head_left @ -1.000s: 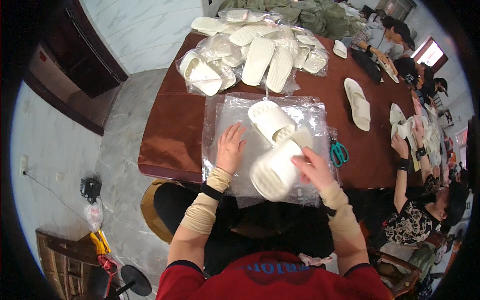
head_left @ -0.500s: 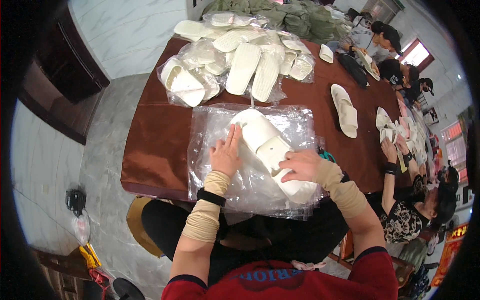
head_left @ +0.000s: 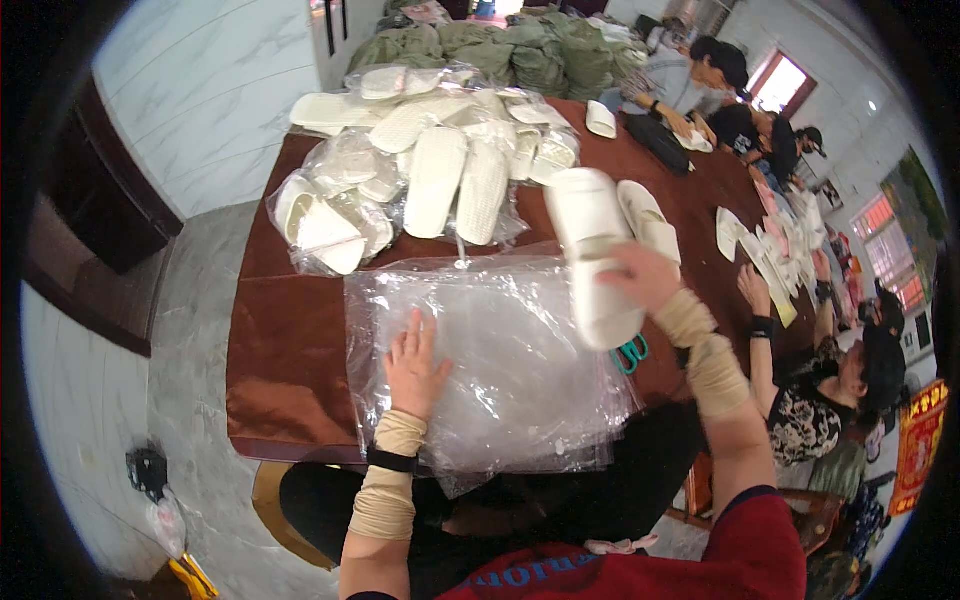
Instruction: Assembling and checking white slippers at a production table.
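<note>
My right hand grips a white slide sandal by its strap area, holding it raised over the right edge of a stack of clear plastic bags. My left hand rests on the left part of the stack, fingers stretched and holding nothing. Just behind the raised sandal, partly covered by it, another white slide sandal lies on the brown tablecloth. Beyond the bags is a heap of bagged white sandals.
A green-handled tool lies right of the bags. On the brown-covered table are a single sandal and a black bag. Co-workers sit along the right side; one's hand is near loose sandals. Green sacks stand behind.
My right hand has lifted the sandal off the bags, up and to the right. My left hand has let go of its toe end and now lies on the plastic. The view has shifted.
</note>
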Demonstrator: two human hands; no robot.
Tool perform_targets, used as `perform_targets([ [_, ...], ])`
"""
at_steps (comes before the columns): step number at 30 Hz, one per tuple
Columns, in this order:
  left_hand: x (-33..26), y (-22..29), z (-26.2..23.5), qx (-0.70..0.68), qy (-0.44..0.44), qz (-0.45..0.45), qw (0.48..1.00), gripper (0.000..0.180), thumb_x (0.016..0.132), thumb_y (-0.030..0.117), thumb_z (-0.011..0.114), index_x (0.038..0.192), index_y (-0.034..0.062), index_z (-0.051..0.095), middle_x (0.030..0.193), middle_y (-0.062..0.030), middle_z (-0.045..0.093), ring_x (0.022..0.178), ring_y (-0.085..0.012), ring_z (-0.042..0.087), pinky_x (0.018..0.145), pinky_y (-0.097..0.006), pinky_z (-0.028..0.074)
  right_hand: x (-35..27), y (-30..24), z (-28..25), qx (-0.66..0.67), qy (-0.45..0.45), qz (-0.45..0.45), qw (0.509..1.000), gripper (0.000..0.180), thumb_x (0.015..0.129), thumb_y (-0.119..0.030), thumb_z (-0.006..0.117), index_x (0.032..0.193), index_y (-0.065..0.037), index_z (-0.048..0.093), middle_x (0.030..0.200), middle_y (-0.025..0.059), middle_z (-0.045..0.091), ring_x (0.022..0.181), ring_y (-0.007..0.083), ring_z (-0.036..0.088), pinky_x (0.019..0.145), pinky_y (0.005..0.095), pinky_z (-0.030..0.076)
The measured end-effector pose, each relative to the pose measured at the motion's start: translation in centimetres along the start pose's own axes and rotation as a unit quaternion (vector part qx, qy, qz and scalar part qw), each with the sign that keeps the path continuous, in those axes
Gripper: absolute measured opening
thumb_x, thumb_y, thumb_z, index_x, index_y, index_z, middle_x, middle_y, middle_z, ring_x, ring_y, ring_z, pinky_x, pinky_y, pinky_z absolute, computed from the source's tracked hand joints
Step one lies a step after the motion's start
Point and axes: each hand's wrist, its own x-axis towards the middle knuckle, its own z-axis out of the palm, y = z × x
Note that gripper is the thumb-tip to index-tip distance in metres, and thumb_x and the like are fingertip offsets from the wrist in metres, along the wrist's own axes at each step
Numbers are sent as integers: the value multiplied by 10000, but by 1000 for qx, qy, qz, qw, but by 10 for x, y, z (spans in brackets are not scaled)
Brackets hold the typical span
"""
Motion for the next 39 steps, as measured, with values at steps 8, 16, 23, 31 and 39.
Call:
perform_targets([
  [8, -4, -3, -5, -33, 1, 22, 999, 700, 723, 293, 739, 1347, 121, 472, 1425, -115, 404, 1200, -300, 443, 950, -449, 369, 73, 35, 14, -91, 27, 27, 995, 216, 861, -260, 567, 1002, -97, 586, 976, 118, 589, 959, 310, 575, 826, 404, 467],
  [16, -2, -1, -10, -38, -18, 30, 999, 674, 740, 288, 725, 1342, 118, 473, 1408, -120, 421, 1211, -300, 438, 958, -449, 365, 132, -94, 181, -148, 62, -113, 980, 589, 797, -199, 654, 1345, -186, 436, 1385, 142, 386, 1264, 356, 392, 993, 462, 409],
  [23, -5, -3, -13, -55, -23, 34, 998, 664, 753, 294, 715, 1348, 132, 469, 1406, -120, 428, 1224, -307, 433, 973, -457, 355, 146, -47, 179, -71, 157, -48, 984, 142, 810, -92, 525, 904, -128, 625, 955, 69, 651, 823, 261, 653, 652, 375, 538],
  [31, -8, -5, -2, -43, -19, 55, 997, 656, 769, 320, 702, 1352, 134, 466, 1411, -119, 425, 1239, -317, 420, 971, -471, 361, 134, 78, -21, 100, 247, 107, 958, 103, 886, -161, 557, 961, -102, 596, 819, 95, 653, 764, 199, 636, 727, 332, 487],
  [39, -6, -14, 5, -55, 5, 64, 996, 624, 773, 296, 699, 1335, 130, 485, 1391, -114, 455, 1226, -327, 438, 970, -472, 364, -15, 151, -254, 64, 159, 142, 975, 132, 913, -185, 561, 1017, -109, 587, 808, -50, 546, 733, 62, 489, 647, 229, 406],
])
